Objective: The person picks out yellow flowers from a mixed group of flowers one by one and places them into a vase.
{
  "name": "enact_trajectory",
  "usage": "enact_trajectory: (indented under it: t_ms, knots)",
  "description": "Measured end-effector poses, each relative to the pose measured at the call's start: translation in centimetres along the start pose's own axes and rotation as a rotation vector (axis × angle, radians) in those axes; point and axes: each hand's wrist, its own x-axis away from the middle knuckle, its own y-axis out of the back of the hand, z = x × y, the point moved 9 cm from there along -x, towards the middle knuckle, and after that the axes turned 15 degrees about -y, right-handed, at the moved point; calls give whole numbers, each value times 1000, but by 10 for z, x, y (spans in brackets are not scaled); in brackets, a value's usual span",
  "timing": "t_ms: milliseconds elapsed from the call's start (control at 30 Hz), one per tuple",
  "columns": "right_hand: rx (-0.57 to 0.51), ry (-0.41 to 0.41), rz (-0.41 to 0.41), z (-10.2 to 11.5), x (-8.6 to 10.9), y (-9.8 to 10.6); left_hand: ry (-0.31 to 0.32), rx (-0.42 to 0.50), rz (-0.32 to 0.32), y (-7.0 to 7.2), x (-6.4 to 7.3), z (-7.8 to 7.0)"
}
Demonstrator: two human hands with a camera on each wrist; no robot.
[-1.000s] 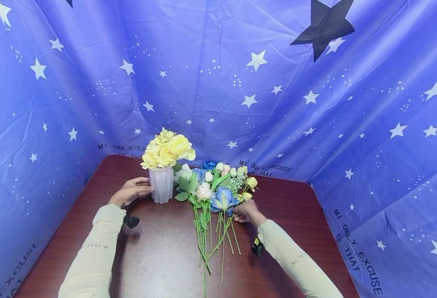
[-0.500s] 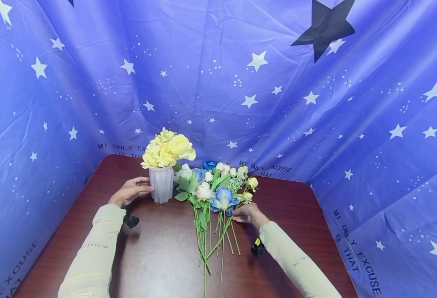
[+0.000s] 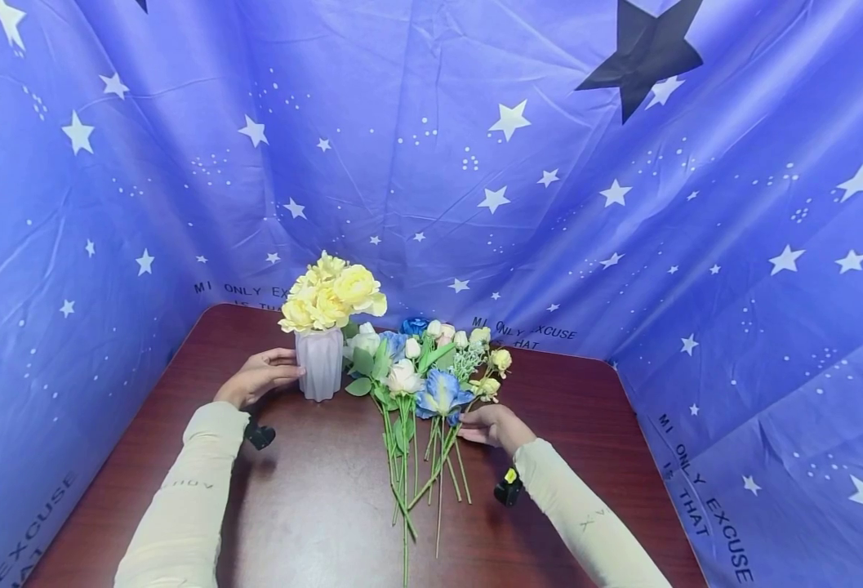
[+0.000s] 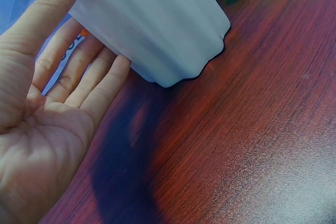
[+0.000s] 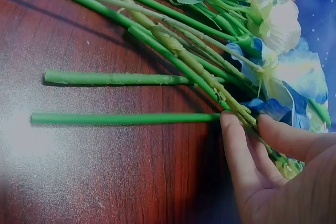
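My left hand [image 3: 264,377] rests its extended fingers against the side of a pale fluted vase [image 3: 319,371], which stands upright and holds yellow flowers [image 3: 331,296]. In the left wrist view the thumb and fingertips [image 4: 122,65] lie along the vase wall. My right hand [image 3: 493,425] pinches a thin yellow-green flower stem [image 5: 181,51] between thumb and fingers, right below a blue-and-white flower [image 3: 442,394]. Small yellow blooms [image 3: 500,361] show just beyond this hand. The stem crosses over several green stems in the right wrist view.
Right of the vase lies a pile of artificial flowers, including a cream rose [image 3: 404,377], a dark blue flower [image 3: 414,327] and white buds. Their green stems [image 3: 405,523] point toward the near side of the brown table [image 3: 313,514]. Blue star-patterned cloth [image 3: 416,163] surrounds the table.
My right hand has shifted slightly right and toward me, and the small yellow blooms have moved a little right with it. The left hand and vase stay in place.
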Motion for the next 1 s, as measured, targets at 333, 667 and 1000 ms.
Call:
enact_trajectory:
  t_ms: [333,667,1000]
  knots:
    - [-19,-23,67,-2,-2,1,-2,-4,-1,1,0,-1]
    - [11,15,96,0,-1,2,-9,43,-11,-2,2,-5]
    - [0,33,108,7,-3,7,-4,20,-4,-1,1,-2]
